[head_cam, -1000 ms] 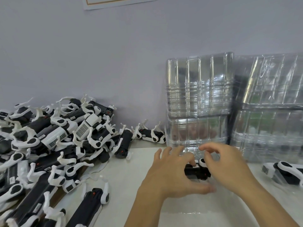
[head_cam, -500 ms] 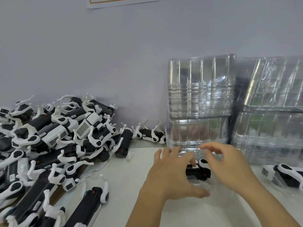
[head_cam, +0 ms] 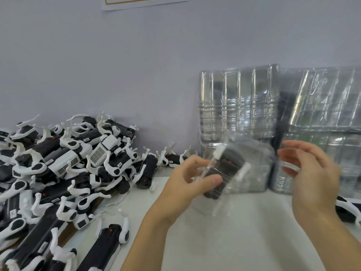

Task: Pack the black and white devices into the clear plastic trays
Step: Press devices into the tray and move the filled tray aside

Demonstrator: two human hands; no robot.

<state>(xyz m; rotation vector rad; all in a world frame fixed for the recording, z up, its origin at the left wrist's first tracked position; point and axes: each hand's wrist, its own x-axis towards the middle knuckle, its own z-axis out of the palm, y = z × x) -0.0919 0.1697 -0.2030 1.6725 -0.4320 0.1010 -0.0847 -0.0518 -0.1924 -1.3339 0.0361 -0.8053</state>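
A clear plastic tray [head_cam: 252, 173] with a black and white device [head_cam: 226, 169] inside it is lifted off the table and tilted, blurred by motion. My left hand [head_cam: 187, 182] grips its left edge, thumb in front over the device. My right hand [head_cam: 310, 173] is at the tray's right edge with fingers curled; whether they pinch the plastic is lost in blur. A large pile of black and white devices [head_cam: 58, 173] covers the table's left side.
Stacks of clear trays [head_cam: 238, 102] stand against the wall behind the hands, with more stacked trays [head_cam: 328, 106] to the right. Another device [head_cam: 347, 210] lies at the right edge behind my right wrist. A white table surface [head_cam: 234, 231] spreads beneath my forearms.
The tray with the device was resting low on the table under both hands; now it is raised and tilted upright. My right hand has moved out to the right.
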